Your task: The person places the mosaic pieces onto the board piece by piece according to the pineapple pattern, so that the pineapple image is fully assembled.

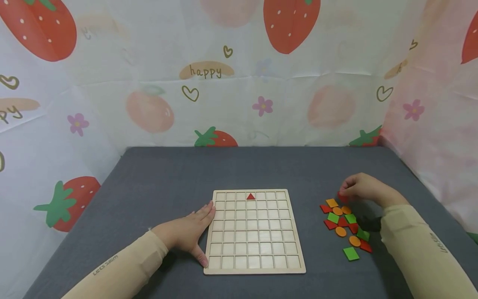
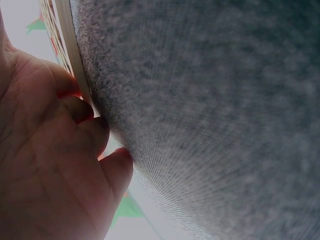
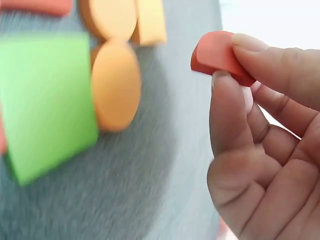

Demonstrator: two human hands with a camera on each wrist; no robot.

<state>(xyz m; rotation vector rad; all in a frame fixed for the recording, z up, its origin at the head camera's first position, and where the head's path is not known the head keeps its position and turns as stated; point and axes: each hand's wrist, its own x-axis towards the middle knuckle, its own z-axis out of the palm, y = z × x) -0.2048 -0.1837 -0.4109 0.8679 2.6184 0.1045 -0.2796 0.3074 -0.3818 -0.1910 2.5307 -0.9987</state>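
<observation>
My left hand lies along the left edge of a pale wooden grid board, fingers extended at its side and thumb by the near-left corner. One red triangle sits in a top-row cell of the board. Over on the right, my right hand pinches a small red tile between thumb and index finger, raised above the cloth at the far end of a loose group of tiles. Its full outline is partly hidden by the fingertips.
The loose tiles right of the board include an orange square, orange discs, green squares and several red pieces. Dark grey cloth covers the table. A strawberry-print curtain stands behind and at the sides.
</observation>
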